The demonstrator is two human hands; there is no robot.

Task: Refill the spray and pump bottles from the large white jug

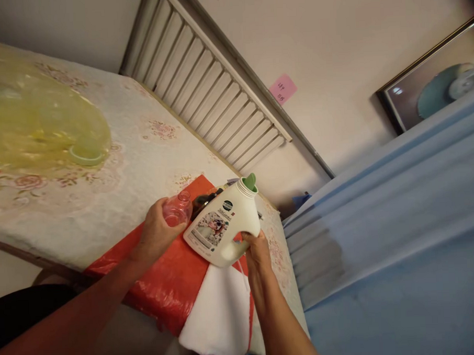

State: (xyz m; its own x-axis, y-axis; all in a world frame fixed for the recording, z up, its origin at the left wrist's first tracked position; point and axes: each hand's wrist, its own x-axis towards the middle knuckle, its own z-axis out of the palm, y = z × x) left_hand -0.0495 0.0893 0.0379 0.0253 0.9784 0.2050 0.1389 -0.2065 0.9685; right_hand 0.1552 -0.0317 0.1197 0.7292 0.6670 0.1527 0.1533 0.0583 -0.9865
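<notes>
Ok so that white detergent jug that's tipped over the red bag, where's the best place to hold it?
Probably by the moulded handle at its lower rear end, coming from below and behind, as the right hand does now. The white detergent jug lies tilted with its open green spout pointing up and away, so the handle end faces the person. The left hand holds a small clear cup beside it.

Detergent jug [222, 225] and pink cap [177, 209] in hands

Single head-worn view, tilted sideways, looking forward and down at close range onto the hands over a table [114, 167], with wall [334, 63] beyond.
</notes>
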